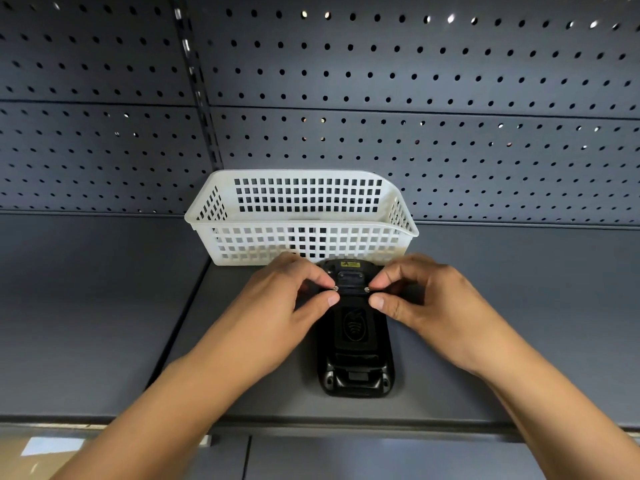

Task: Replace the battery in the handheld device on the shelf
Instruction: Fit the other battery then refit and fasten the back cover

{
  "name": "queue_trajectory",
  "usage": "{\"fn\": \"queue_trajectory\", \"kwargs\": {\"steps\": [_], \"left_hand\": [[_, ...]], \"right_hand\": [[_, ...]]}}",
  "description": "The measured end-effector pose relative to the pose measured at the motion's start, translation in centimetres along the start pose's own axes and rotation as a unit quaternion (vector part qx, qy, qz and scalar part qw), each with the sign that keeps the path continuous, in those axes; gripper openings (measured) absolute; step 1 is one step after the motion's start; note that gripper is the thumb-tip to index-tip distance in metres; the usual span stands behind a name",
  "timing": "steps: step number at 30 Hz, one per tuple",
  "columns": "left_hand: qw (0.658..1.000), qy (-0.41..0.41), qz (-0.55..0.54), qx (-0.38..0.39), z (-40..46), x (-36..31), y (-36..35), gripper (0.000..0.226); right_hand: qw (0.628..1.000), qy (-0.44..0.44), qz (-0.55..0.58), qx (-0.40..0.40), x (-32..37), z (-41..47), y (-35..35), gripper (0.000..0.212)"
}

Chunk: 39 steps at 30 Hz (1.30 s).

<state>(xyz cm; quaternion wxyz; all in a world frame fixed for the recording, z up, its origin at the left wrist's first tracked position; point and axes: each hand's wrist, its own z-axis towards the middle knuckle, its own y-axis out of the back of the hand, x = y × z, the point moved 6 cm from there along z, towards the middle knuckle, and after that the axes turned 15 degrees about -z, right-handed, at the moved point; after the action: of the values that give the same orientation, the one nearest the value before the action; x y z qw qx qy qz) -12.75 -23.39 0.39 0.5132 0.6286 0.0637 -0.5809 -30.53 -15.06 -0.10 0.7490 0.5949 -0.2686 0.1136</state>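
A black handheld device [355, 344] lies face down on the grey shelf [104, 306], its long axis pointing away from me. Its back cover carries a wireless symbol, and a yellow label sits at the far end. My left hand [298, 296] pinches a small metal latch on the left side of the device's back, thumb and forefinger closed on it. My right hand [412, 296] pinches the matching latch on the right side in the same way. No loose battery is visible.
A white plastic lattice basket [301, 220] stands just behind the device, against the perforated grey back panel [450, 98]. A shelf seam runs to the left of the device. The shelf's front edge lies close below my forearms.
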Motion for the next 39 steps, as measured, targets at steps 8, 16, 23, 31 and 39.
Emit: {"fn": "queue_trajectory", "kwargs": {"steps": [8, 16, 23, 31, 39], "left_hand": [[0.998, -0.012, -0.005, 0.063, -2.1, -0.6, -0.2, 0.072], [0.997, -0.031, 0.008, 0.070, -2.4, -0.8, -0.3, 0.070], [0.988, -0.112, 0.090, 0.064, -4.7, -2.5, -0.7, 0.064], [0.985, -0.107, 0.125, 0.053, -5.3, -3.1, -1.0, 0.058], [0.974, -0.163, 0.153, 0.047, -8.4, -3.1, -2.3, 0.054]], "right_hand": [[1.000, 0.015, 0.008, -0.010, 0.6, -1.7, 0.3, 0.035], [0.999, 0.012, -0.018, -0.031, 1.0, -2.6, -0.1, 0.040], [0.974, 0.112, -0.169, -0.099, 3.6, -4.8, 0.1, 0.045], [0.975, 0.092, -0.188, -0.076, 3.9, -5.9, -0.2, 0.052], [0.962, 0.094, -0.218, -0.135, 5.4, -9.8, -0.8, 0.048]]}}
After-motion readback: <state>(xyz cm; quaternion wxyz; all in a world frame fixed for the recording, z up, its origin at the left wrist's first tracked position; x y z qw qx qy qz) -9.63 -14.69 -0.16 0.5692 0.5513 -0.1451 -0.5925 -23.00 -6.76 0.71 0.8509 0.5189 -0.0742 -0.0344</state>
